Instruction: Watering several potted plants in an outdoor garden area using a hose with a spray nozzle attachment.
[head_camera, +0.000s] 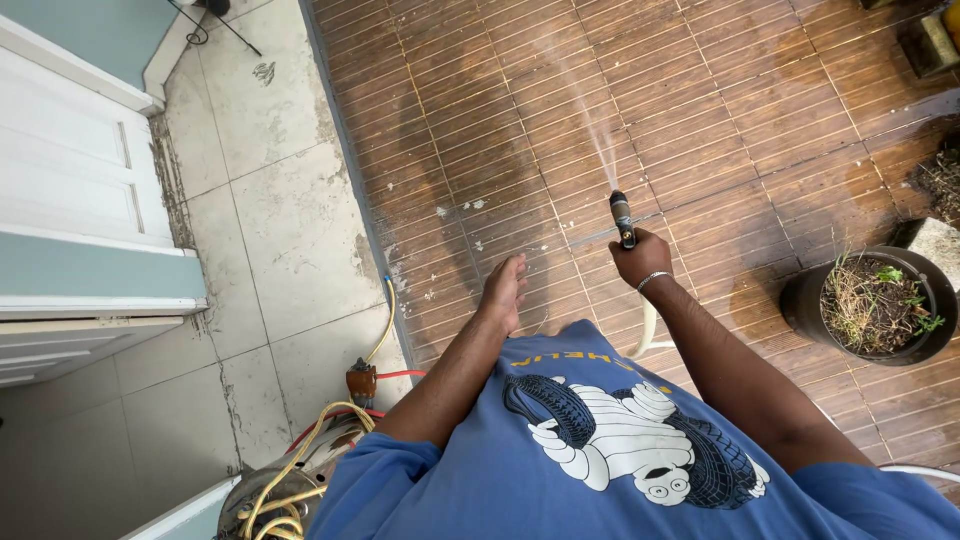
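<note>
My right hand (640, 258) fists the black spray nozzle (622, 216) jetting water over the wooden deck (700, 100), left hand (503, 292) loose, fingers together, empty; risk I'd flag: white hose (648, 330) snagging the black plant pot (875, 305), or slipping on wet slats.

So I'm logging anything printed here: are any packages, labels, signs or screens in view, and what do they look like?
No packages, signs or screens.
Printed blue cotton T-shirt: on the person, bottom centre; white rounded cartoon figure with black tyres, arc of yellow letters above it.
</note>
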